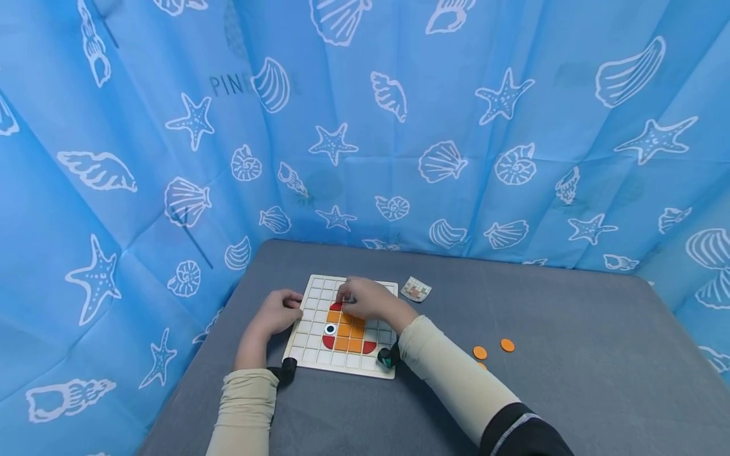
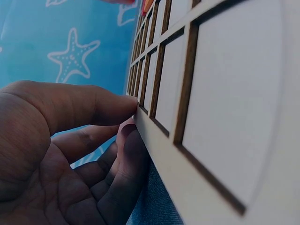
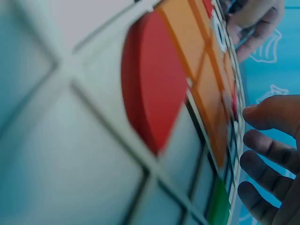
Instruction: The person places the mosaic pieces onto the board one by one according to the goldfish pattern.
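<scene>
A pale square grid board lies on the table, its cells partly filled with orange tiles, red rounded pieces and a white eye piece. My left hand pinches the board's left edge, thumb on the rim and fingers below, as the left wrist view shows. Over the upper part of the board is my right hand, fingers apart and loosely bent near the upper red piece. The right wrist view shows nothing held in it. A green piece appears on the board near its fingers.
Orange round pieces lie on the grey table right of the board. A small pattern card rests by the board's upper right corner. Behind the table hangs a blue curtain with shells and starfish.
</scene>
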The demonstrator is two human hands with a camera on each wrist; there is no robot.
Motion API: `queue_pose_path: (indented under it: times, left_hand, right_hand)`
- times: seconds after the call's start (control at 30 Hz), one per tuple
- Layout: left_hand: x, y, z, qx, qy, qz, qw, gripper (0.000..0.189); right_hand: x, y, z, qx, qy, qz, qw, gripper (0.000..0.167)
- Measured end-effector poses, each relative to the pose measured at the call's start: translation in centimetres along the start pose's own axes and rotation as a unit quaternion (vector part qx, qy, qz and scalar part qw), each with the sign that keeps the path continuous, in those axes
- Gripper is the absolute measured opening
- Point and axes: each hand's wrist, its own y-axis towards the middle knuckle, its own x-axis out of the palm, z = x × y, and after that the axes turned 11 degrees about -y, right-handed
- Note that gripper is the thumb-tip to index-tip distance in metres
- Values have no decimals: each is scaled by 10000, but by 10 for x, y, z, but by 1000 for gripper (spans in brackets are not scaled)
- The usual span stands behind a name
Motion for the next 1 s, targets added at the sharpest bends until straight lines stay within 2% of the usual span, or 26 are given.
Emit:
queue_pose_path:
  times: [0.17, 0.33, 0.6, 0.83, 1.0]
  left_hand:
    - [2, 0, -1, 8, 11, -20, 10000, 40]
    - [3, 0, -2, -41, 31, 11, 10000, 41]
    - [4, 1, -1, 8, 90, -35, 10000, 42]
    - [2, 3, -1, 15, 124, 8, 9999, 42]
    - [2, 2, -1, 5, 154, 23, 9999, 42]
  right_hand:
    - [-11, -24, 13, 210, 192, 166, 9995, 20]
    - [-24, -58, 33, 340, 189, 382, 9985, 21]
    - [-36, -133, 77, 601, 100, 926, 9938, 17]
    - [-42, -200, 113, 932, 183, 981, 9906, 18]
    - [-43, -237, 132, 1200, 212, 1078, 9867, 19]
